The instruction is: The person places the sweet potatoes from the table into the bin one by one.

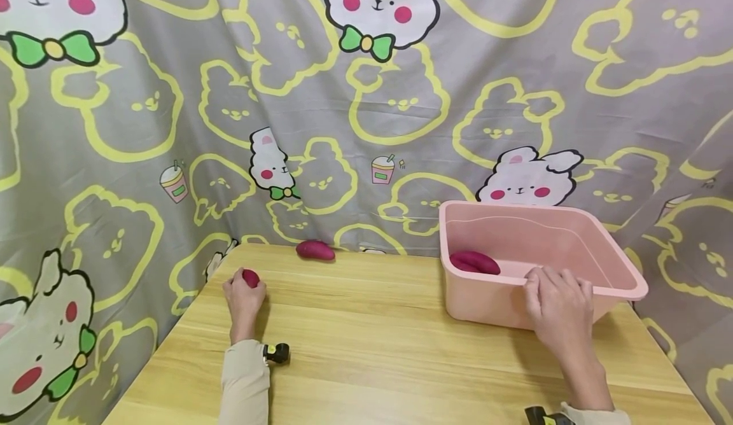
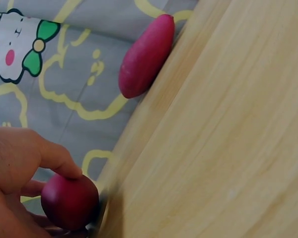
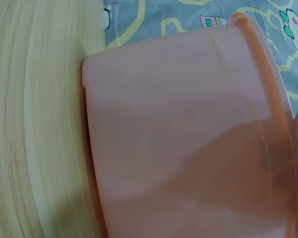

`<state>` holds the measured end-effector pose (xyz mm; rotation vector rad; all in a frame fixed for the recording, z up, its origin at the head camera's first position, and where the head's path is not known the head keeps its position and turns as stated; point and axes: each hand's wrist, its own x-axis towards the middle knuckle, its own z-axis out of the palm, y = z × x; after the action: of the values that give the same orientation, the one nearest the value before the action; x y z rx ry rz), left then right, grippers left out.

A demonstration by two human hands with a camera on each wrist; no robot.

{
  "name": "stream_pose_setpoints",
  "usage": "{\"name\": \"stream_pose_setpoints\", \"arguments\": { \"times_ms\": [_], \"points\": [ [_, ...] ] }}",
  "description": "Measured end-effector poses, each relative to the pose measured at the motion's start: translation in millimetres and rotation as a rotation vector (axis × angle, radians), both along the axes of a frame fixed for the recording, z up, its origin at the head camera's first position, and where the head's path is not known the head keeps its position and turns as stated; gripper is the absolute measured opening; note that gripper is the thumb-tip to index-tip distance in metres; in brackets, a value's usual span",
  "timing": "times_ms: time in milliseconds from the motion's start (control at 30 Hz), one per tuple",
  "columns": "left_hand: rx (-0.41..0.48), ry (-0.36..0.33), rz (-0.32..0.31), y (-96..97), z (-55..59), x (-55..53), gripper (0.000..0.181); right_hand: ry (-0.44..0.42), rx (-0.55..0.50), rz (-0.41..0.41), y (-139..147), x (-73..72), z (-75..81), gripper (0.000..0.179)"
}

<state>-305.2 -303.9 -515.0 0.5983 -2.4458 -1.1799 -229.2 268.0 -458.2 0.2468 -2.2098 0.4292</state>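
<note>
My left hand (image 1: pixel 245 294) grips a purple-red sweet potato (image 1: pixel 251 278) near the table's far left corner. In the left wrist view the rounded end of this sweet potato (image 2: pixel 70 201) faces the camera, with the thumb and fingers about it. Another sweet potato (image 1: pixel 315 250) lies by the table's back edge, apart from the hand. At the right, my right hand (image 1: pixel 560 307) holds the near rim of a pink plastic bin (image 1: pixel 487 299). Inside the bin, against its left side, lie what look like two sweet potatoes (image 1: pixel 475 261), partly hidden by the rim.
The wooden table (image 1: pixel 372 348) ends at a grey curtain (image 1: pixel 343 113) with cartoon rabbits, which hangs close behind and along the sides. The bin stands near the table's back right. Each wrist wears a small black camera (image 1: pixel 278 353).
</note>
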Motion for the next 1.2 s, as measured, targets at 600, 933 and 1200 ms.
{"name": "stream_pose_setpoints", "arguments": {
  "times_ms": [600, 933, 1200],
  "points": [
    [-0.009, -0.002, -0.009, -1.2, -1.2, 3.2, 0.069, 0.003, -0.007, -0.003, 0.3, -0.8, -1.2, 0.029],
    [-0.033, -0.027, -0.023, -2.2, -1.6, 2.3, 0.067, 0.021, -0.007, 0.001, 0.8, -2.0, -1.1, 0.029],
    [-0.029, -0.016, -0.006, -2.4, -3.5, -0.4, 0.063, 0.011, -0.008, -0.002, 1.5, -2.2, -2.0, 0.028]
  ]
}}
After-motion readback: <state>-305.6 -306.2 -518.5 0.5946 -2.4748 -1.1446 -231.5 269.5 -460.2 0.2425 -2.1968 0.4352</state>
